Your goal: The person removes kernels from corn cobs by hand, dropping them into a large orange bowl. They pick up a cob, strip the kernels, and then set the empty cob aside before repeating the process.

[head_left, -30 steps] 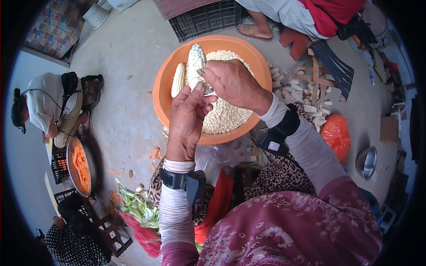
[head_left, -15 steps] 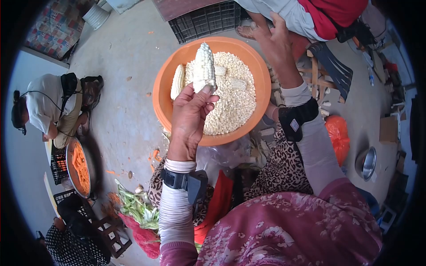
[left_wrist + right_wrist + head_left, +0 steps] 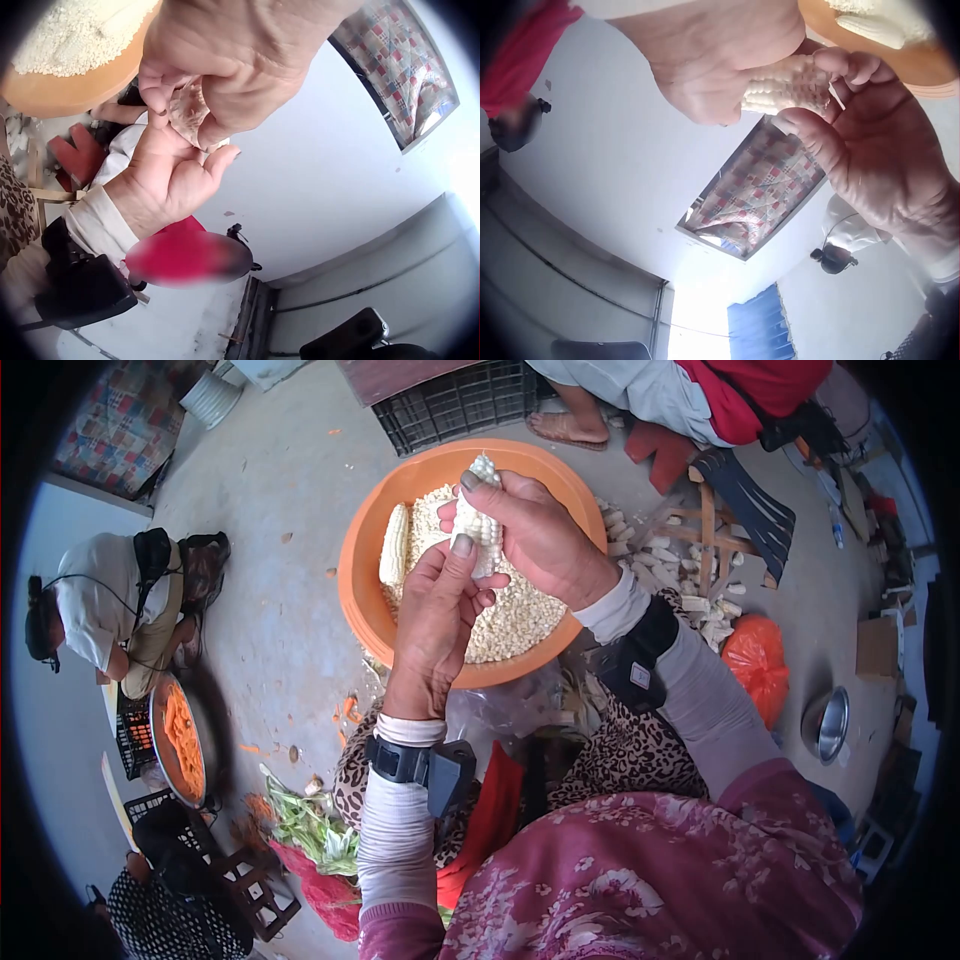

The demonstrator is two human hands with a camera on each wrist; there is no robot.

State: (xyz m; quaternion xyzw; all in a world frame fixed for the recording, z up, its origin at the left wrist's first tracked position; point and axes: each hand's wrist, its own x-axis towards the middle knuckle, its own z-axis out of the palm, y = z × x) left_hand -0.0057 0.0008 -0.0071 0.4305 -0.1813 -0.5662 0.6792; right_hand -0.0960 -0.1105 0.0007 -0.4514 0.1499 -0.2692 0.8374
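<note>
A white corn cob is held upright over the orange basin. My left hand pinches its lower end between thumb and fingers. Around its upper part my right hand is wrapped, the thumb lying across the kernels. In the right wrist view the cob shows rows of kernels beside a partly bare end near the left fingers. Another whole cob leans at the basin's left side, and loose kernels fill much of the basin.
Stripped cobs lie on the floor right of the basin, by a wooden stool. A black crate stands behind it. An orange bag and metal bowl are at the right. Other people sit at the left and top right.
My right hand, raised away to the upper right half a second ago, is back on the cob. The cob has shifted slightly right in my left hand.
</note>
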